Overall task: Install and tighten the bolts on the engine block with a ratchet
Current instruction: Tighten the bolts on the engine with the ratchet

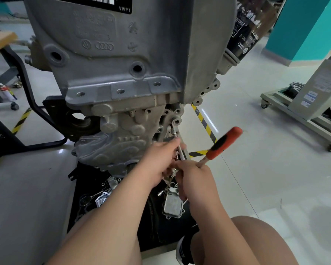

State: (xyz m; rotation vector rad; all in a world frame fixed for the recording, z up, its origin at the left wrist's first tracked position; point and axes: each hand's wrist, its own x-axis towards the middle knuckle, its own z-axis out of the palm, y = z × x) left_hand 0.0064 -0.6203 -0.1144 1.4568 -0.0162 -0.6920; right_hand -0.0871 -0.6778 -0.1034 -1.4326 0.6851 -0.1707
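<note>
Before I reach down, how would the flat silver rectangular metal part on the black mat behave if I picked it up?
The flat silver rectangular metal part looks like solid cast metal, so probably stiff and heavy for its size. It lies flat on the black mat, so it should not roll.

Rough casting, shiny floor
The grey cast-metal engine block [122, 69] is matt and grainy; red-and-black ratchet handle [225, 143] smooth; pale tiled floor [266, 188] glossy.
</note>
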